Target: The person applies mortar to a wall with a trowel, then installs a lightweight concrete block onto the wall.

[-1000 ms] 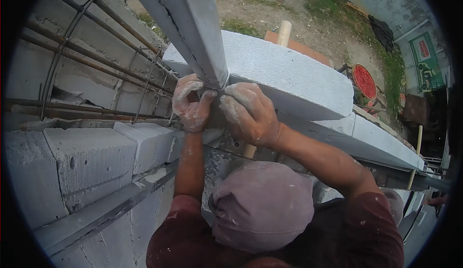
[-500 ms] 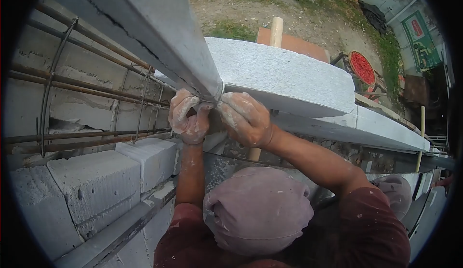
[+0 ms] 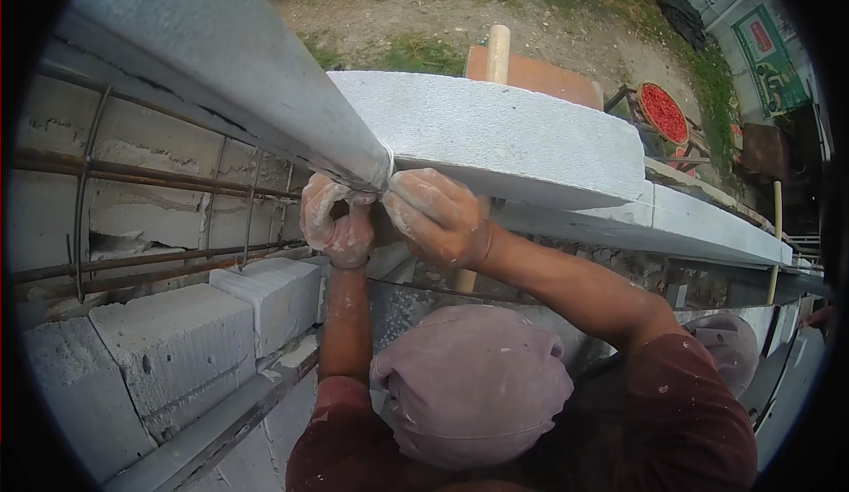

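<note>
A thin white string (image 3: pixel 390 166) is wound round the lower end of a grey metal post (image 3: pixel 265 67), which slants down from the upper left. My left hand (image 3: pixel 338 219), dusted white, is closed in a pinch at the post's left side, fingertips against the metal. On the other side my right hand (image 3: pixel 439 218) pinches at the string, its fingertips close to the left ones. The fingers hide most of the string between them. Just beyond my right hand, a long white lightweight block (image 3: pixel 504 129) lies with its end near the post.
Rusty rebar (image 3: pixel 168 173) runs along the left wall above stacked grey blocks (image 3: pixel 172 333). A capped head (image 3: pixel 469 386) fills the lower middle; another cap (image 3: pixel 725 350) shows at right. Beyond the block wall are a wooden pole (image 3: pixel 498 54) and a round tray of red items (image 3: pixel 662 112).
The post and both hands have shifted slightly left in view, and part of a motorbike has come into sight at the top. Both hands keep their pinch at the post.
</note>
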Available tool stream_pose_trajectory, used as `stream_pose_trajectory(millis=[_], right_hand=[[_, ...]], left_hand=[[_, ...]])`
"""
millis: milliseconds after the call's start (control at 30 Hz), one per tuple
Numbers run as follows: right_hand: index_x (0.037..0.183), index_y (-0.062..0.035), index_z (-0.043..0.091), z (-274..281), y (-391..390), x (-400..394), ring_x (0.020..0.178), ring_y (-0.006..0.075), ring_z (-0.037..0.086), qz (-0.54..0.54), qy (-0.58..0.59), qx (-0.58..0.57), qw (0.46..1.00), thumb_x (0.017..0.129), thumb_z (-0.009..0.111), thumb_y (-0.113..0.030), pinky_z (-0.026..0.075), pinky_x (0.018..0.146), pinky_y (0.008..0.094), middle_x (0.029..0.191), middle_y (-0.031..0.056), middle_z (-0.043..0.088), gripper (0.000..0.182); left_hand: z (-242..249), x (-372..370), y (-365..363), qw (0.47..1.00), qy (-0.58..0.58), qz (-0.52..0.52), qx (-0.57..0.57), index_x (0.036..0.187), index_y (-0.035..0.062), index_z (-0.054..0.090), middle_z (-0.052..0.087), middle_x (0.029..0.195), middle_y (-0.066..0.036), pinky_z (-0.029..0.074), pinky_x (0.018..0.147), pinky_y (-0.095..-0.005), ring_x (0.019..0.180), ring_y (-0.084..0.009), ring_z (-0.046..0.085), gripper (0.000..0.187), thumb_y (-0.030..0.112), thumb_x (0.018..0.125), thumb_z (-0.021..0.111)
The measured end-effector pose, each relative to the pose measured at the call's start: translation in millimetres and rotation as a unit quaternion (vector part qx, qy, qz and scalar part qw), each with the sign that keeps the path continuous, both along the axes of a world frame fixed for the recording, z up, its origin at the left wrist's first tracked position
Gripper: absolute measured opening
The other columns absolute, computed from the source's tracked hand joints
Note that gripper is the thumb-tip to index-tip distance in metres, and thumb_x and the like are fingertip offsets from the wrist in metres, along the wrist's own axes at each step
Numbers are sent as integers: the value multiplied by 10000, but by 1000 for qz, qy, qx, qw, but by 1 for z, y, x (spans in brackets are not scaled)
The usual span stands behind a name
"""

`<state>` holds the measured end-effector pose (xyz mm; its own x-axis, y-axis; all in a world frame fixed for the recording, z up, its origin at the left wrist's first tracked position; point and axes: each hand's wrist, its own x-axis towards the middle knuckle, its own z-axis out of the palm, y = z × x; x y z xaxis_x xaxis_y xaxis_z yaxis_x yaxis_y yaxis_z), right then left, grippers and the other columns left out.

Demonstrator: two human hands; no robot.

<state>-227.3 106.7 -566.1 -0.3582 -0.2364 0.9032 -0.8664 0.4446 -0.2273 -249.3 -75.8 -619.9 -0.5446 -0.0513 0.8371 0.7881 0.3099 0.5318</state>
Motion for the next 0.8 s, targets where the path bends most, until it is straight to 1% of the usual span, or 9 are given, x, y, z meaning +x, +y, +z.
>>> stream_pose_trajectory(millis=[33,100,233,300,333,467,600,667,800], right_hand=[[973,92,696,0,0,2,927,358,705,7,-8,-8,1000,637,717,-64,615,786,413,1065,221,650,371],[976,90,695,-2,0,2,929,358,702,4,-8,-8,1000,639,715,-64,613,782,408,1077,222,649,371],[1059,100,660,-1,2,7,981,403,698,0,-31,8,999,675,738,-24,617,792,426,1150,267,635,411],[1148,90,606,3,-5,17,980,402,700,-19,-64,-32,997,732,752,21,605,847,458,1151,269,635,447],[1237,81,553,3,-8,20,979,400,702,-36,-108,-77,991,789,767,65,593,902,490,1152,270,635,497],[1331,48,439,-2,-10,22,1035,404,694,-40,-133,-107,985,844,765,54,560,967,525,1190,287,634,587],[1355,47,408,1,-9,16,1038,401,695,-56,-108,-90,988,833,766,66,529,1010,543,1203,284,637,633],[1353,46,410,-2,-10,16,1041,401,696,-56,-111,-90,988,834,766,65,521,1018,551,1200,278,639,629],[1350,46,407,-13,-11,17,1063,426,681,-43,-131,-96,986,840,759,71,492,1046,572,1076,232,668,621]], left_hand=[[-1,0,1,1000,-1,-3,-2,1156,46,599,626,1182,-114,552,936,-379,1087,-221,647,224,36,966,717],[-2,-2,3,999,4,25,33,1112,51,627,675,1053,-111,547,844,-388,934,-259,676,295,128,904,821],[2,8,0,999,-39,9,7,1152,37,588,615,1192,-104,529,960,-371,1086,-209,631,273,99,951,763],[4,11,7,989,-94,-32,109,1174,35,572,607,1200,-93,519,975,-375,1120,-208,610,381,154,913,822],[5,14,10,976,-135,-69,156,1289,31,510,593,1245,-96,513,999,-385,1168,-213,586,571,195,874,867],[7,17,15,958,-171,-73,219,1417,33,411,564,1280,-113,492,1024,-369,1179,-227,568,778,122,821,903],[4,12,12,957,-166,-88,221,1443,15,393,541,1324,-137,474,1041,-366,1214,-237,547,810,171,831,900],[5,5,2,976,-171,-63,122,1481,-18,342,503,1372,-174,452,1061,-389,1249,-263,524,890,260,842,895],[8,-1,-9,981,-165,-82,68,1501,-47,300,473,1391,-201,437,1070,-406,1262,-281,508,930,311,861,873]])
